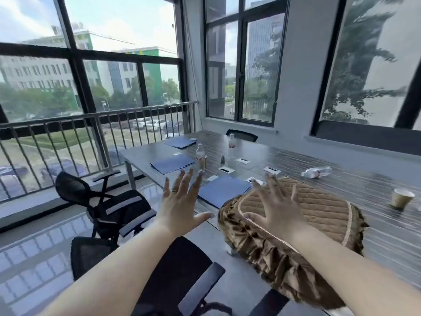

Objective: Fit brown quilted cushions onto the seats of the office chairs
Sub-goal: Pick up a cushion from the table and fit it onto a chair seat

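Reaching for the cushion, pre-pickup.

Both hands spread wide, holding nothing: left hand [180, 201] in the air over the bench [376, 224] edge, right hand [276, 208] above the brown quilted cushion [319, 215], contact w/ it unclear. Cushion lies on the bench's near edge, frilled skirt hanging over; looks like a stack but can't tell. No cushion seen on either chair: near office chair [180, 277] just below the arms, tipped chair [102, 201] off left. Next, prob.: grip both sides of the cushion, lift, carry over to the near seat, skirt stretched round the edge.

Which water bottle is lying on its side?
The water bottle at right, past the cushion. The two by the blue folders stand upright.
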Tool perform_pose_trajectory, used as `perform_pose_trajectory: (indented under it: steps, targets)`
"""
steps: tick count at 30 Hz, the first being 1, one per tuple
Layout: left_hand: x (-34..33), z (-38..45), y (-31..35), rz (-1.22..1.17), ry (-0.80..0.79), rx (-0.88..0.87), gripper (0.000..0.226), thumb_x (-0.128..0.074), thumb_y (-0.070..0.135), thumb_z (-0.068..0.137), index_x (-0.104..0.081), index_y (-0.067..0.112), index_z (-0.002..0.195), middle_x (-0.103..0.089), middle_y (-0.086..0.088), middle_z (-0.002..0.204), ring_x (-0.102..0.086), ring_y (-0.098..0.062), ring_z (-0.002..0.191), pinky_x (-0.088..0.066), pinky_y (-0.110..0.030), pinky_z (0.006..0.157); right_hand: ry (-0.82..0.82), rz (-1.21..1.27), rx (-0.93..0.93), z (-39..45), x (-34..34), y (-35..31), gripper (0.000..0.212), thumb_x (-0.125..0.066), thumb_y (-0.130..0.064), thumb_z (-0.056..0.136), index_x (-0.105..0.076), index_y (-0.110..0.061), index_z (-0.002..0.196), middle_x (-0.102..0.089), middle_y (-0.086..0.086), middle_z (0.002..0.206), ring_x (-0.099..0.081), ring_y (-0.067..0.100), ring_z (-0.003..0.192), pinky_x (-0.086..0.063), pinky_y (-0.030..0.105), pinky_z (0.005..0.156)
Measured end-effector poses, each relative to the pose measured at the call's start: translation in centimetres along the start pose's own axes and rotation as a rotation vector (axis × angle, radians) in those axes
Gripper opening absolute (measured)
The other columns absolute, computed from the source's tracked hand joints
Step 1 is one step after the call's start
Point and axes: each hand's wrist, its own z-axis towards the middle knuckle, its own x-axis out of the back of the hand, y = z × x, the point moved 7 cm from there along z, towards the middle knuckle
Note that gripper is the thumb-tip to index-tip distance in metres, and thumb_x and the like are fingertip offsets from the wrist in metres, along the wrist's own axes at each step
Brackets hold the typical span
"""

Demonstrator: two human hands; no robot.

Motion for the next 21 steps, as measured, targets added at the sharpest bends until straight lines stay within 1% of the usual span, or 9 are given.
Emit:
perform_pose_trajectory:
  steps: [2, 4, 7, 10, 12, 14, 16, 18, 21]
  targets:
    - [-2.3, 2.9, 0.5, -0.060, 0.015, -0.030, 0.109, -0.017, 0.086, 0.065, 0.027, 0.025, 0.143, 0.016, -0.002, 0.160, 0.012, -0.025, 0.148, 0.013, -0.047, 0.114, -0.051, -0.015, -0.055, 1.4, -1.9, 1.7, 0.100, 0.001, -0.083, 0.062, 0.014, -0.035, 0.149, 0.028, 0.001, 0.154, 0.019, 0.024, 0.144, 0.008, 0.060, 0.111]
    - [-5.6, 6.2, 1.6, -0.076, -0.007, -0.080, 0.110, -0.017, 0.086, 0.064, 0.026, 0.025, 0.145, 0.016, -0.001, 0.160, 0.011, -0.023, 0.148, 0.012, -0.047, 0.115, -0.076, -0.026, -0.122, 2.4, -4.2, 4.0, 0.110, 0.008, -0.087, 0.054, 0.010, -0.033, 0.150, 0.021, 0.004, 0.158, 0.009, 0.027, 0.148, 0.007, 0.061, 0.111]
    - [-9.9, 10.3, 2.9, -0.144, -0.021, -0.153, 0.110, -0.015, 0.088, 0.060, 0.028, 0.027, 0.142, 0.012, -0.003, 0.161, 0.008, -0.023, 0.149, 0.009, -0.045, 0.114, -0.102, -0.030, -0.205, 3.3, -7.0, 6.8, 0.096, -0.010, -0.084, 0.071, 0.011, -0.034, 0.149, 0.020, 0.005, 0.159, 0.009, 0.028, 0.148, 0.008, 0.061, 0.112]
    - [-14.5, 15.0, 3.7, -0.175, -0.083, -0.211, 0.114, -0.013, 0.092, 0.059, 0.031, 0.026, 0.140, 0.013, -0.006, 0.161, 0.009, -0.025, 0.149, 0.004, -0.052, 0.118, -0.164, -0.015, -0.311, 4.0, -9.4, 9.7, 0.088, -0.030, -0.075, 0.083, 0.010, -0.034, 0.150, 0.021, 0.004, 0.158, 0.013, 0.026, 0.147, 0.012, 0.059, 0.113]
    - [-17.7, 18.2, 4.9, -0.204, -0.142, -0.236, 0.118, -0.007, 0.096, 0.053, 0.036, 0.025, 0.137, 0.013, -0.006, 0.161, 0.009, -0.025, 0.149, 0.000, -0.053, 0.119, -0.194, -0.016, -0.410, 4.3, -11.0, 12.3, 0.088, -0.032, -0.074, 0.083, 0.008, -0.034, 0.151, 0.021, 0.004, 0.159, 0.012, 0.026, 0.147, 0.009, 0.059, 0.114]
    - [-20.6, 21.0, 6.5, -0.221, -0.173, -0.275, 0.117, 0.010, 0.096, 0.046, 0.038, 0.026, 0.135, 0.012, -0.005, 0.161, 0.009, -0.025, 0.149, 0.001, -0.053, 0.119, -0.207, -0.029, -0.511, 4.6, -12.4, 14.9, 0.088, -0.032, -0.075, 0.082, 0.005, -0.035, 0.151, 0.019, 0.004, 0.159, 0.008, 0.026, 0.148, 0.007, 0.059, 0.114]
    - [-23.2, 23.3, 8.4, -0.237, -0.193, -0.319, 0.122, 0.016, 0.096, 0.042, 0.033, 0.024, 0.139, 0.009, -0.006, 0.162, 0.005, -0.026, 0.149, 0.000, -0.053, 0.117, -0.227, -0.050, -0.603, 4.8, -13.7, 17.4, 0.088, -0.032, -0.076, 0.081, 0.004, -0.036, 0.151, 0.015, 0.004, 0.160, 0.007, 0.025, 0.148, 0.005, 0.058, 0.114]
    - [-25.4, 24.9, 10.4, -0.258, -0.235, -0.367, 0.127, 0.007, 0.098, 0.047, 0.021, 0.022, 0.148, 0.005, -0.006, 0.162, 0.001, -0.026, 0.149, -0.001, -0.053, 0.117, -0.251, -0.081, -0.682, 4.7, -14.8, 19.5, 0.088, -0.031, -0.077, 0.081, 0.002, -0.035, 0.151, 0.010, 0.005, 0.161, 0.004, 0.024, 0.148, 0.002, 0.058, 0.114]
    - [-28.3, 26.8, 12.9, -0.315, -0.257, -0.411, 0.120, -0.020, 0.091, 0.060, 0.006, 0.020, 0.153, -0.002, -0.007, 0.162, -0.004, -0.027, 0.149, -0.004, -0.053, 0.117, -0.276, -0.113, -0.802, 4.1, -16.6, 22.4, 0.089, -0.030, -0.077, 0.081, 0.001, -0.033, 0.151, 0.005, 0.006, 0.161, 0.004, 0.022, 0.148, -0.001, 0.059, 0.113]
